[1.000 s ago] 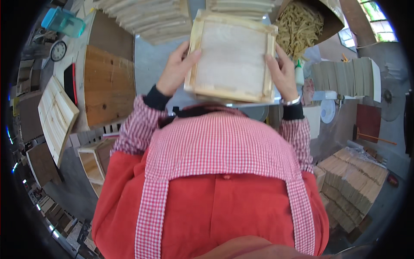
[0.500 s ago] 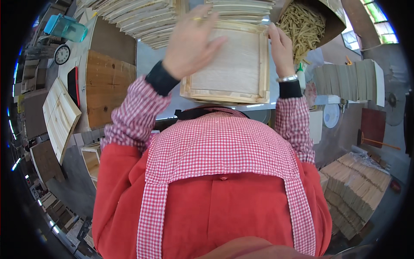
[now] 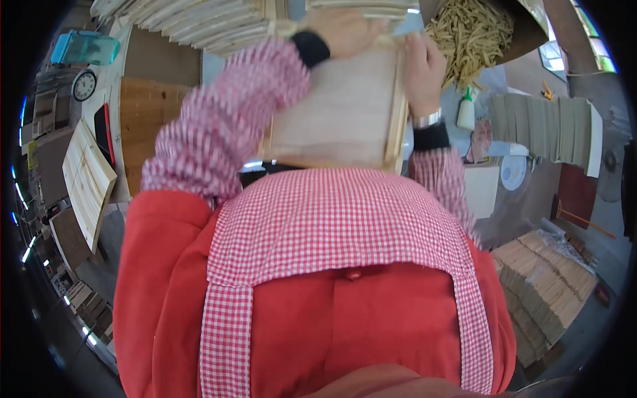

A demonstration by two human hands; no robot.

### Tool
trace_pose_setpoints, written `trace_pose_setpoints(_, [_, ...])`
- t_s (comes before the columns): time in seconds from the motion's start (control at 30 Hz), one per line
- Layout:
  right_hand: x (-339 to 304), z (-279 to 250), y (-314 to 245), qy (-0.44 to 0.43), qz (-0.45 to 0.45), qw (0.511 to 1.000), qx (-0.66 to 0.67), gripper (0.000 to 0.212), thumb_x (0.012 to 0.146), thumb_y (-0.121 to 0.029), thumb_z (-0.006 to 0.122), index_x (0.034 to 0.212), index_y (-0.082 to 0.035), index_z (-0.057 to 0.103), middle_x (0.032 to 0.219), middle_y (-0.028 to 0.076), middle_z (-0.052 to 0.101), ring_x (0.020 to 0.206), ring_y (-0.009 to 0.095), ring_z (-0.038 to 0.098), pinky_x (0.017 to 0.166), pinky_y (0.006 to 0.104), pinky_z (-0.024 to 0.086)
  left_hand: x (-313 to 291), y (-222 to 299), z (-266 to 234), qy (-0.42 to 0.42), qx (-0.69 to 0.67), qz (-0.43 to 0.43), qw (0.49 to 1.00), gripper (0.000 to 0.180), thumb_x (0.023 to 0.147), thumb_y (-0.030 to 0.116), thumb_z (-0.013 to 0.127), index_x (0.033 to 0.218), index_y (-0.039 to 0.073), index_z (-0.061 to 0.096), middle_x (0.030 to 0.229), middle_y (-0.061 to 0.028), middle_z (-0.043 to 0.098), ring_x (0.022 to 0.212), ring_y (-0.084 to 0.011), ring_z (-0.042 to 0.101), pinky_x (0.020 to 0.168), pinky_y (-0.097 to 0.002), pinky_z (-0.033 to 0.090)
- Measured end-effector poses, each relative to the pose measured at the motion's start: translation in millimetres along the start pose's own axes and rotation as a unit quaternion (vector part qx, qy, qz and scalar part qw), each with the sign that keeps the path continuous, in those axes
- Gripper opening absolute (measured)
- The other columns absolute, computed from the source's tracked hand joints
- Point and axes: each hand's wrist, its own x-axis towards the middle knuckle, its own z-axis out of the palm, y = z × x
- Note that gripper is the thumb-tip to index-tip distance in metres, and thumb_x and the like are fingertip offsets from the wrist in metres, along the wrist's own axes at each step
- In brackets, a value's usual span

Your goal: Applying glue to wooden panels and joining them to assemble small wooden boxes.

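A shallow wooden frame (image 3: 332, 109) with a pale flat panel inside its rails lies in front of me. My left hand (image 3: 345, 32) reaches across to its far edge, close to the far right corner; motion blurs its fingers. Closed on the right rail near that same corner is my right hand (image 3: 424, 76), thumb side up, with a metal band on the wrist. What the fingertips touch at the corner is too blurred to make out.
Stacked wooden frames (image 3: 192, 23) stand at the far left. A box of thin wooden strips (image 3: 470, 40) sits at the far right, near a white glue bottle (image 3: 466, 111) with a green tip. Grey-green sheets (image 3: 544, 129) are piled rightward; a round clock (image 3: 84, 85) lies left.
My left hand has swept from over the panel rightward to the far corner. The frame has shifted slightly left and nearer; my right hand stays at its right rail.
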Motion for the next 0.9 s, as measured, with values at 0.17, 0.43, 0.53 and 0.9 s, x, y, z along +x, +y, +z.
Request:
trace_pose_setpoints(0.17, [-23, -10, 0, -0.003, 0.02, 1.0, -0.017, 0.034, 0.094, -0.021, 0.053, 0.07, 0.002, 0.045, 0.058, 0.002, 0.034, 0.058, 0.007, 0.031, 0.049, 0.0291, 0.028, 4, 7, -22, -0.102, 0.03, 0.016, 0.994, 0.045, 0.099, 0.036, 0.036, 0.095, 0.005, 0.067, 0.089, -0.0142, 0.068, 0.083, -0.0295, 0.064, 0.076, -0.0378, 0.049])
trace_pose_setpoints(0.43, [-26, -5, 6, 0.042, 0.031, 0.999, 0.014, 0.031, 0.092, -0.018, 0.056, 0.068, 0.0, 0.047, 0.059, -0.004, 0.038, 0.057, 0.006, 0.032, 0.048, 0.027, 0.028, -59, -46, -37, 0.277, -0.363, -0.012, 0.889, 0.041, 0.1, 0.034, 0.041, 0.097, 0.002, 0.067, 0.091, -0.007, 0.068, 0.084, -0.0176, 0.062, 0.076, -0.032, 0.047])
trace_pose_setpoints(0.53, [-22, -2, 3, 0.069, 0.019, 0.997, 0.034, 0.029, 0.092, -0.016, 0.057, 0.068, -0.001, 0.048, 0.06, -0.005, 0.039, 0.057, 0.004, 0.032, 0.049, 0.0251, 0.028, -84, -66, -17, 0.264, -0.551, -0.148, 0.778, 0.04, 0.1, 0.03, 0.037, 0.095, 0.003, 0.066, 0.094, -0.0096, 0.067, 0.088, -0.0219, 0.062, 0.082, -0.0313, 0.046])
trace_pose_setpoints(0.9, [-15, -12, 11, 0.028, -0.026, 0.999, 0.002, 0.027, 0.091, -0.016, 0.057, 0.07, -0.001, 0.049, 0.061, -0.004, 0.044, 0.06, 0.006, 0.036, 0.052, 0.0242, 0.031, -87, -45, 10, 0.256, -0.469, -0.084, 0.841, 0.04, 0.1, 0.025, 0.035, 0.099, 0.001, 0.066, 0.098, -0.0075, 0.065, 0.091, -0.0165, 0.056, 0.088, -0.0281, 0.04])
